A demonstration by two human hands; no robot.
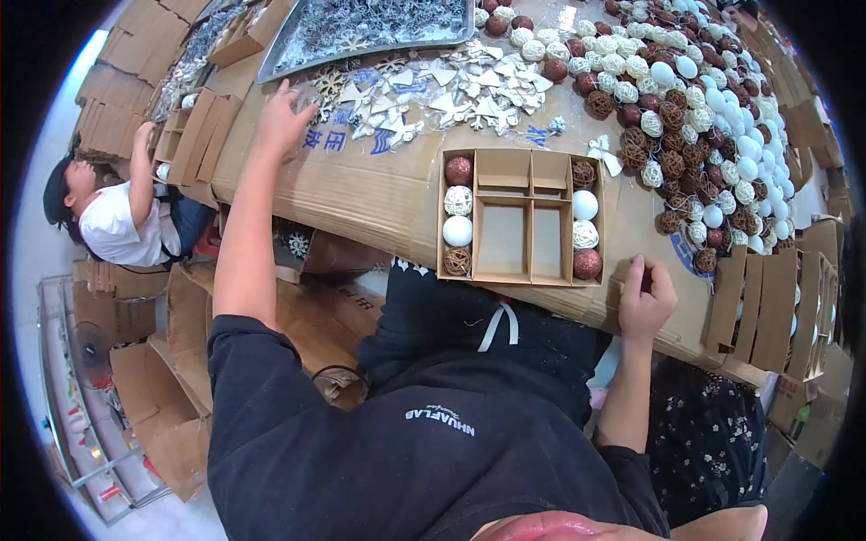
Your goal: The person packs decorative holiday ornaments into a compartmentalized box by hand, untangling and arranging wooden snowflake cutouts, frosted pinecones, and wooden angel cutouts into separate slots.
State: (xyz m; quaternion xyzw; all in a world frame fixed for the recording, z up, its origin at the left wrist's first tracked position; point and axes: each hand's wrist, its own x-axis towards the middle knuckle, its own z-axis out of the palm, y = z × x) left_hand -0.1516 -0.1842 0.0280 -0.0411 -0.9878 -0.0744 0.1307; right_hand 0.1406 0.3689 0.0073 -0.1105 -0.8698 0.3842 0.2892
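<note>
Sitting in divided box (502, 240), eight balls (457, 231)

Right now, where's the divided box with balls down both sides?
In the head view, the divided box sits right of centre at the table's near edge, below the white ornaments and left of the right hand.

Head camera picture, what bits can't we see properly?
Head view: anything inside the right hand, hidden by its curl.
Head view: the palm of the left hand, hidden by its back.
Head view: far side of the grey tray, cut off by the top edge.
Head view: pieces in the silvery heap, too small.
</note>
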